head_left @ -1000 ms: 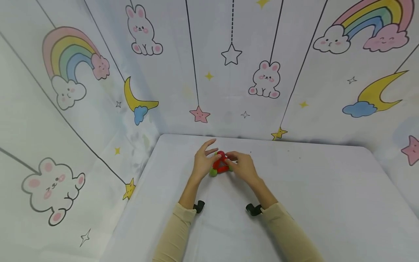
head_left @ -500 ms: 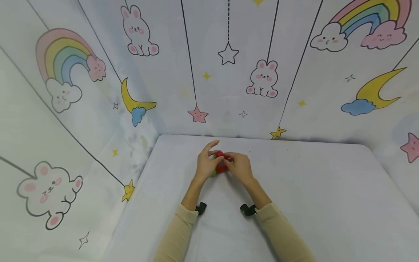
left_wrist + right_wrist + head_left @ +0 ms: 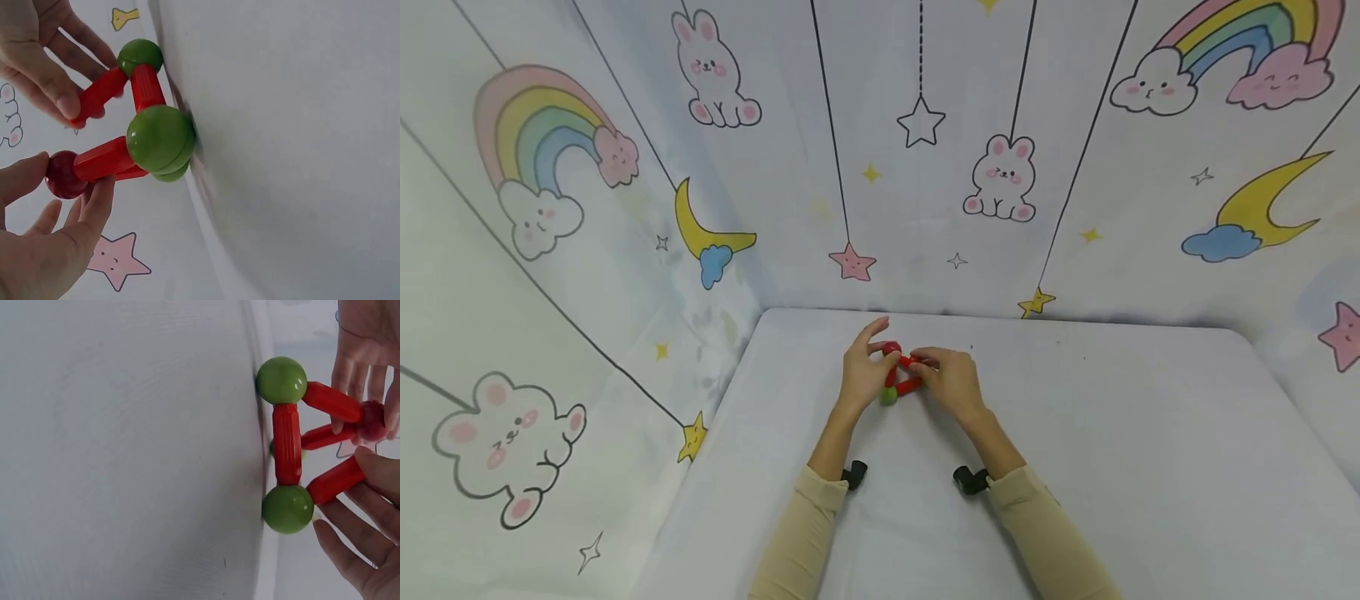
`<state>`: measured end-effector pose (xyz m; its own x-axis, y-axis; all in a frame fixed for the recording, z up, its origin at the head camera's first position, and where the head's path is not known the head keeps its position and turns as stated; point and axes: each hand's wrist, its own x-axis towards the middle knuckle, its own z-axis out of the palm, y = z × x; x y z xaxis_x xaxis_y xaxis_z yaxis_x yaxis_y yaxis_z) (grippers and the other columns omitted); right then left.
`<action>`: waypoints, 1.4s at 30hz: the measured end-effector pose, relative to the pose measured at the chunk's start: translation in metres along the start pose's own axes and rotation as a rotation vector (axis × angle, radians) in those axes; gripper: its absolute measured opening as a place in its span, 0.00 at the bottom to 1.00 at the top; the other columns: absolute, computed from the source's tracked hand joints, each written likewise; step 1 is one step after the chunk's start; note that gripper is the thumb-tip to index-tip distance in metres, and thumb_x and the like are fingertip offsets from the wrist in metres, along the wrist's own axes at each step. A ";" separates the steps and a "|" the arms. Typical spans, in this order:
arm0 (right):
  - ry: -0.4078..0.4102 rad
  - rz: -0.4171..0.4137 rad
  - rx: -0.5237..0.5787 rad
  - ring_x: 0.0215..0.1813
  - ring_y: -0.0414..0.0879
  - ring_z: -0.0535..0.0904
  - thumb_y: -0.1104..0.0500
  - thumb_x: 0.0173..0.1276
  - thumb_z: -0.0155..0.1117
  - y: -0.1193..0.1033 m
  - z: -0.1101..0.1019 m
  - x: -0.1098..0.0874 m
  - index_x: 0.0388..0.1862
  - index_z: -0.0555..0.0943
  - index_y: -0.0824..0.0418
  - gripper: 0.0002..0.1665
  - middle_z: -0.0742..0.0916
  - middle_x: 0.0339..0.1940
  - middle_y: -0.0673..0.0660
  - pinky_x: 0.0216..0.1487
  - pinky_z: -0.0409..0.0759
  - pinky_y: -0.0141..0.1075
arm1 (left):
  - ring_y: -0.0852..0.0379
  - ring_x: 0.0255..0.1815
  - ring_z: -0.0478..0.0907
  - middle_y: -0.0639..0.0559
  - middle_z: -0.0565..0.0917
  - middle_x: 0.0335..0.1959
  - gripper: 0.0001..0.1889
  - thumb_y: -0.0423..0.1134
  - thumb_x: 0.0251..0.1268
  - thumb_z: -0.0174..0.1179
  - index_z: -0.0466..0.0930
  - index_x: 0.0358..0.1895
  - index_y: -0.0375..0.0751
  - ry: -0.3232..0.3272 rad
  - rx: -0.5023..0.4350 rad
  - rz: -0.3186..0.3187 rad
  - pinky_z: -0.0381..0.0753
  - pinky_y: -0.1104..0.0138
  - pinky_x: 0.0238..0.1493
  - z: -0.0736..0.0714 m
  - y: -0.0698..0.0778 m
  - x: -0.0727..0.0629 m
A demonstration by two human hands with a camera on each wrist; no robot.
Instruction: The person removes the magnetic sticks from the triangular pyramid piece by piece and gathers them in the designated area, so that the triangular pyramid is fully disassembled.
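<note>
On the white table stands a small frame of red magnetic rods and green balls. My left hand (image 3: 863, 377) pinches the red ball (image 3: 65, 174) at its top between thumb and fingers. Two rods run down from that ball; one is the red rod (image 3: 334, 402) ending at a green ball (image 3: 282, 380). My right hand (image 3: 953, 382) pinches another red rod (image 3: 337, 480), which slants up from a second green ball (image 3: 287, 509). This rod's upper end is apart from the red ball. A bottom red rod (image 3: 287, 444) joins these two green balls. A third green ball is mostly hidden behind.
The white tabletop (image 3: 1135, 467) spreads around the frame. Close behind it rises a white cloth wall (image 3: 925, 208) printed with rabbits, stars and rainbows. A small black camera sits on each wrist.
My hands drew together, then parted a little. The red ball has shifted left with my left hand, and a gap now shows between it and the rod in my right hand.
</note>
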<state>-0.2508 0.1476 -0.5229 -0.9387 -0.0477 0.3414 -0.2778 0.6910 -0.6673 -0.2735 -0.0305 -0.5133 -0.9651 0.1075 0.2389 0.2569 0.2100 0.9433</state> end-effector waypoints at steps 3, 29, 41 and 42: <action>-0.006 0.030 0.019 0.51 0.56 0.89 0.57 0.69 0.76 0.000 -0.004 0.000 0.52 0.90 0.59 0.15 0.93 0.44 0.58 0.53 0.86 0.52 | 0.46 0.63 0.81 0.50 0.75 0.73 0.33 0.28 0.69 0.67 0.71 0.75 0.53 -0.002 0.010 -0.025 0.87 0.58 0.53 -0.003 -0.001 0.002; -0.049 0.254 0.001 0.40 0.52 0.86 0.58 0.64 0.70 0.018 -0.043 0.003 0.40 0.89 0.60 0.09 0.91 0.35 0.55 0.34 0.80 0.41 | 0.45 0.62 0.82 0.46 0.76 0.69 0.22 0.31 0.77 0.53 0.70 0.71 0.40 0.071 -0.068 -0.216 0.82 0.56 0.62 -0.029 -0.011 0.009; -0.203 0.378 0.006 0.37 0.50 0.82 0.57 0.66 0.69 0.032 -0.062 0.004 0.42 0.88 0.61 0.10 0.89 0.35 0.55 0.37 0.78 0.38 | 0.44 0.62 0.82 0.39 0.75 0.69 0.28 0.26 0.71 0.47 0.67 0.74 0.35 0.018 -0.129 -0.314 0.80 0.52 0.65 -0.045 -0.019 0.010; -0.216 0.387 0.002 0.37 0.49 0.82 0.57 0.65 0.69 0.034 -0.064 0.004 0.41 0.89 0.61 0.10 0.89 0.34 0.55 0.37 0.78 0.38 | 0.44 0.62 0.82 0.39 0.75 0.69 0.28 0.25 0.71 0.46 0.68 0.74 0.36 0.014 -0.125 -0.320 0.80 0.52 0.65 -0.045 -0.020 0.010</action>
<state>-0.2509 0.2166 -0.5019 -0.9947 0.0647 -0.0798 0.1024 0.6864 -0.7200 -0.2909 -0.0777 -0.5194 -0.9965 0.0422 -0.0718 -0.0668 0.1097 0.9917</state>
